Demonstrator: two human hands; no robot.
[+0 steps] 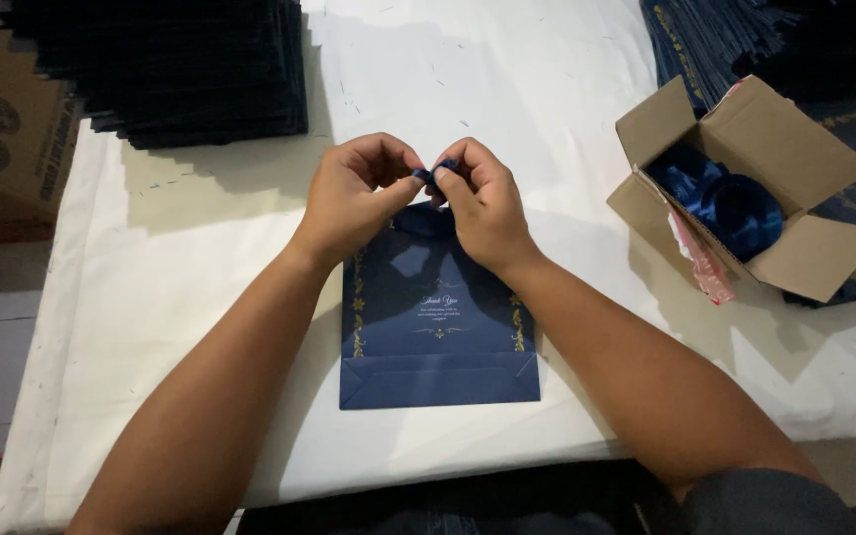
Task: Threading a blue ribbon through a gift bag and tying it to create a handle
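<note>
A flat navy blue paper bag (438, 337) with gold ornament and small print lies on the white-covered table (200, 258), its folded bottom toward me. At the bag's top edge, my left hand (354, 198) and my right hand (482, 203) meet. Both pinch a short piece of dark blue ribbon (435, 173) between thumbs and fingertips. The ribbon runs down to the bag's upper edge, where my hands hide how it is attached.
A tall stack of dark blue flat bags (170, 69) stands at the back left beside a cardboard carton (2, 119). An open cardboard box (745, 188) holding blue ribbon sits at the right. More dark blue bags (715, 35) lie behind it.
</note>
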